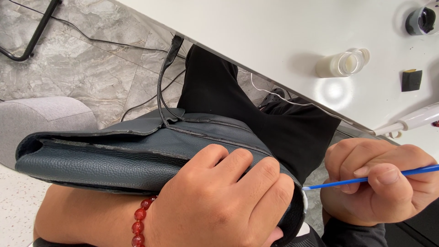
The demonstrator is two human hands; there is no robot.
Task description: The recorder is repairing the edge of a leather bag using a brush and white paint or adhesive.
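Grey stone floor below, white table [274,27] up top with an open white bottle [340,64] lying near its edge. Across the lap lies a dark leather bag [114,155], left hand [219,201] clamped over its end. Right hand [384,183] pinches a blue swab [366,179], white tip just beside the bag's corner.

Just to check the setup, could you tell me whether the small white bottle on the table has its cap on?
No, the small white bottle lies on its side on the table, mouth open.
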